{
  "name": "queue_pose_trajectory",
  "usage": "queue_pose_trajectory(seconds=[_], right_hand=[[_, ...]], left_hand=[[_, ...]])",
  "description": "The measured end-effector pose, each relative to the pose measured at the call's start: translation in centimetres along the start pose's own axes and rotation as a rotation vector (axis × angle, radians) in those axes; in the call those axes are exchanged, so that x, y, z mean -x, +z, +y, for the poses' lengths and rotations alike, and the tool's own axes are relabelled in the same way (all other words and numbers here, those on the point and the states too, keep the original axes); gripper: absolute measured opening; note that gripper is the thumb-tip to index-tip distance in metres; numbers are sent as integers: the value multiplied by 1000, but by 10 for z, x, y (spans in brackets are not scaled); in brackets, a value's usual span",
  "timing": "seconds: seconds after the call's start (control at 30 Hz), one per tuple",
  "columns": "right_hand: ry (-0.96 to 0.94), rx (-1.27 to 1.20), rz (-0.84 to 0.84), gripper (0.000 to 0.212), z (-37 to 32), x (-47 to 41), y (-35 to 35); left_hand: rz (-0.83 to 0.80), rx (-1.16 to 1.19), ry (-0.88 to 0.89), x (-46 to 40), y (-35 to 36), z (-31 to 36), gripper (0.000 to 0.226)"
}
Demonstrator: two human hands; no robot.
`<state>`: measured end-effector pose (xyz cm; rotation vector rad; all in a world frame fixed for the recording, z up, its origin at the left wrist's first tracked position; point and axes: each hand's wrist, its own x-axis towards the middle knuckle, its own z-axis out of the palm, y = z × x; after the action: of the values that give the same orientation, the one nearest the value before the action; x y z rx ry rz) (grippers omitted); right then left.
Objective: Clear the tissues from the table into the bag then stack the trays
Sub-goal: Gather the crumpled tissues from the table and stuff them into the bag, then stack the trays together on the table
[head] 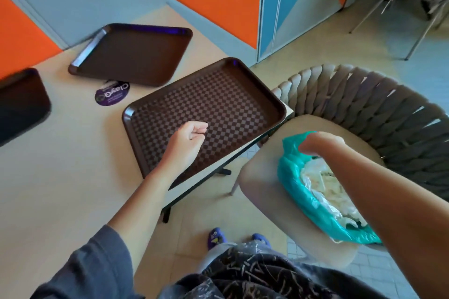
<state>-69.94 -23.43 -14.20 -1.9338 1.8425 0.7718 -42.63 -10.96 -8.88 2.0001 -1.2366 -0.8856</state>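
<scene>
The table (pixel 60 177) is pale wood and fills the left half of the view, its near right corner ending above a dark metal base. To its right stands a chair (pixel 364 104) with a woven rope back and a smooth tan seat. 3 brown trays lie on the table, none touching another: the near tray (pixel 230 94) has a checkered floor and sits at the right edge of the table, one corner reaching slightly past it; the far tray (pixel 131 56) lies behind it toward the wall; the left tray (pixel 21 104) is cut off by the frame and blurred. No tray is stacked on another. The bag (pixel 298 184) is teal plastic, lies open on the chair seat, and holds white crumpled tissues (pixel 325 182). No tissues show on the table. A round purple sticker (pixel 111 94) lies on the table between the far and near trays, partly under the far tray's edge. The left hand (pixel 187 141) hovers over the near tray's near left part, fingers curled loosely into a fist around nothing visible. The right hand (pixel 320 143) is at the bag's upper rim, fingers bent down; whether they pinch the plastic cannot be told through the blur.
</scene>
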Motion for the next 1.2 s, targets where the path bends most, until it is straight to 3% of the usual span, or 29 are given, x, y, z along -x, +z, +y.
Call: queue_pose_trajectory(seconds=[0.4,0.67,0.9,1.1,1.2], right_hand=[[96,-243,369,20,-40,5,-39],[127,-487,539,32,-41,6,-22],[-27,-440,531,42,-90,-15,-51],[-209,-308,421,55,-127,-51,-70],[-209,-256,346,58,-143,-73,-74]], left_hand=[[1,-24,-14,-40,-63,-46,27],[46,-146,62,-59,-59,-50,26],[225,-348,-15,-75,-90,-91,42],[180,-449,-182,-74,-99,-130,52],[173,-454,-222,-74,-97,-143,54]])
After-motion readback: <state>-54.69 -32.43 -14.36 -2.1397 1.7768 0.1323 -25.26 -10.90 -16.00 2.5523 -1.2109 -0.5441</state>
